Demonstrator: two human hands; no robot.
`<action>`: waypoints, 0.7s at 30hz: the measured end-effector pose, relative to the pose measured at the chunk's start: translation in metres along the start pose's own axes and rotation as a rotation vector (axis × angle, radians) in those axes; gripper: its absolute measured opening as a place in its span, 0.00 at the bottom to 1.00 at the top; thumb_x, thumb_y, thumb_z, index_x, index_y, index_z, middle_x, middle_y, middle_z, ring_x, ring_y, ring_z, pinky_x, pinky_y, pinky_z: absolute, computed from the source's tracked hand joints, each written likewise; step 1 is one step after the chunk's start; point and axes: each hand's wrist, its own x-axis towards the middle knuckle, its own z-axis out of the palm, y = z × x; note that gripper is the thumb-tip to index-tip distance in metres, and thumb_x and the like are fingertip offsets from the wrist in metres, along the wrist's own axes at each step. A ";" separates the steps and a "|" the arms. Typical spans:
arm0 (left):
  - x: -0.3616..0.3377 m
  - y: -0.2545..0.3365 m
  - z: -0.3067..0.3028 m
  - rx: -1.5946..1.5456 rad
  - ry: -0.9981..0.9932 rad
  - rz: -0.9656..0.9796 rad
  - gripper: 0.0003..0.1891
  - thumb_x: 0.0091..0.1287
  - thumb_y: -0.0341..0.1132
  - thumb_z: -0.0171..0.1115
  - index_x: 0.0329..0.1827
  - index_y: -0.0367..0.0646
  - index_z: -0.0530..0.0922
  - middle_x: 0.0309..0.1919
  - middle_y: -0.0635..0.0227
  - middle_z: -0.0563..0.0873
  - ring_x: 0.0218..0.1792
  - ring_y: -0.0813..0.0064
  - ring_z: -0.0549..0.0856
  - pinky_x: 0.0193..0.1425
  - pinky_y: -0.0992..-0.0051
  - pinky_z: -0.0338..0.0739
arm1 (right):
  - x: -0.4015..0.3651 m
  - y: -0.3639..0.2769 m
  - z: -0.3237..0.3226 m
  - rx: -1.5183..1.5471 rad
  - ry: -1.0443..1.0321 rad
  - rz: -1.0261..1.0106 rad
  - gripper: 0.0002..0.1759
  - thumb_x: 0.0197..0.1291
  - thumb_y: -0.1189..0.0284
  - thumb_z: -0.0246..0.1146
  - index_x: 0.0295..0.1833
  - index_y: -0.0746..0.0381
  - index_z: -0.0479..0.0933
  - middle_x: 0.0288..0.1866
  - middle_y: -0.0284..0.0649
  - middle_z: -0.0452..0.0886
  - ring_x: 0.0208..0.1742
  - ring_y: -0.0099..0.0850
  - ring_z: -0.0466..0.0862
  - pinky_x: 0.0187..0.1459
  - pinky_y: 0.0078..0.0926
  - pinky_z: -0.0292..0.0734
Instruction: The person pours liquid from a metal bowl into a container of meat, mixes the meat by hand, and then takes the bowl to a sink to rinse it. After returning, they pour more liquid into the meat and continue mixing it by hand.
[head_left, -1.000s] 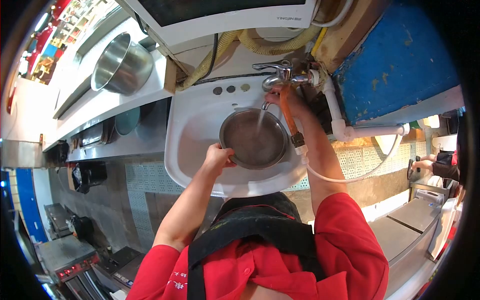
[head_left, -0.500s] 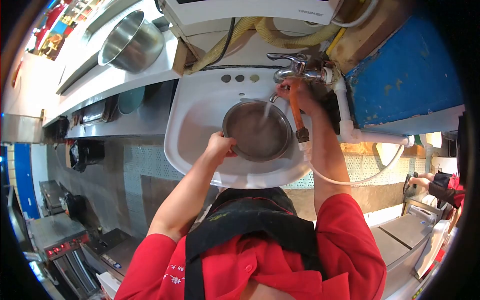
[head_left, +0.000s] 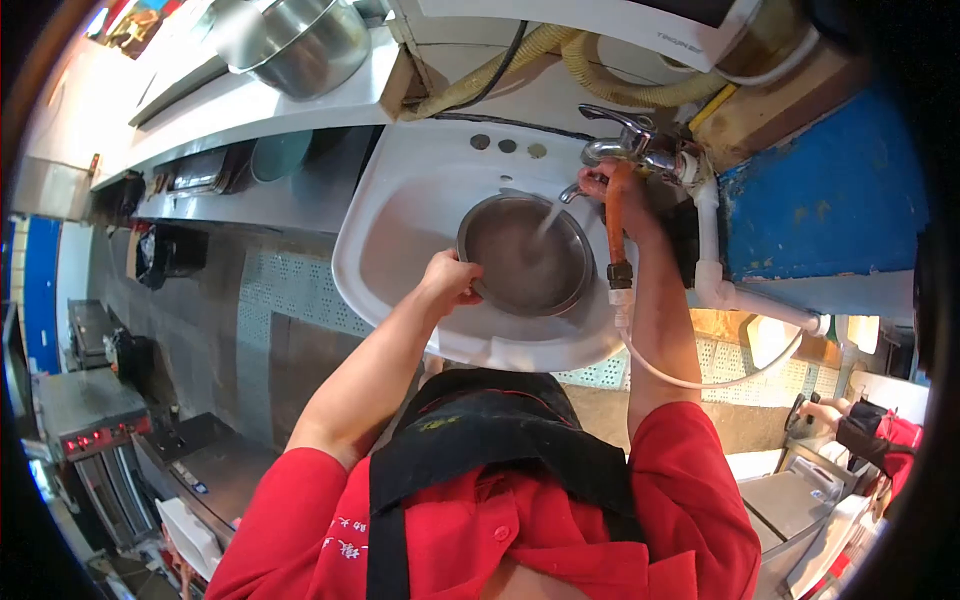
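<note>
Bowl (head_left: 525, 258) rim pinched by left hand (head_left: 447, 280); right hand (head_left: 607, 192) clasps faucet (head_left: 625, 142); appliance (head_left: 600, 20) lettering unreadable.

Commercial kitchen, restaurant back-of-house. I stood at a white wall basin (head_left: 400, 230) at 12 o'clock, with a steel pan (head_left: 525, 255) under the running tap (head_left: 625, 140) and bare hoses (head_left: 600, 75) above. A big steel pot (head_left: 310, 40) sat on a shelf at 11. Stainless counter (head_left: 300, 205) at 10, a steel appliance with red lights (head_left: 85, 420) at 8, more steel worktops (head_left: 790, 510) at 4. I wore a black apron (head_left: 480, 450) over a red uniform, and a co-worker's sleeve (head_left: 880, 435) at 4 was red too.
</note>
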 end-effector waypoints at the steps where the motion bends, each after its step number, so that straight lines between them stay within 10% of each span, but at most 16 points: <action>1: 0.000 -0.001 0.001 -0.026 -0.004 -0.002 0.13 0.59 0.26 0.62 0.46 0.37 0.73 0.27 0.66 0.76 0.23 0.76 0.78 0.31 0.66 0.85 | 0.001 -0.001 0.000 -0.207 0.010 -0.073 0.05 0.55 0.76 0.67 0.34 0.66 0.79 0.39 0.36 0.81 0.41 0.26 0.80 0.45 0.27 0.77; 5: -0.008 -0.011 0.010 -0.145 0.021 0.061 0.13 0.58 0.26 0.60 0.46 0.37 0.72 0.29 0.62 0.79 0.27 0.69 0.81 0.29 0.65 0.85 | 0.010 0.015 0.003 -0.236 0.033 0.256 0.18 0.53 0.62 0.71 0.42 0.65 0.82 0.42 0.40 0.84 0.47 0.30 0.80 0.51 0.32 0.74; 12: -0.047 -0.028 -0.013 -0.307 0.198 0.167 0.12 0.56 0.29 0.59 0.42 0.33 0.74 0.28 0.59 0.79 0.20 0.69 0.80 0.16 0.69 0.79 | 0.010 -0.024 0.035 -0.404 0.300 0.231 0.20 0.60 0.60 0.64 0.49 0.64 0.80 0.46 0.42 0.84 0.45 0.32 0.82 0.47 0.30 0.74; 21: -0.187 -0.086 -0.110 -0.717 0.338 0.507 0.12 0.55 0.25 0.54 0.43 0.35 0.73 0.29 0.64 0.79 0.21 0.72 0.80 0.14 0.74 0.76 | -0.012 0.030 0.051 -1.050 0.554 -0.302 0.26 0.62 0.54 0.60 0.51 0.66 0.78 0.52 0.53 0.79 0.56 0.47 0.76 0.56 0.40 0.70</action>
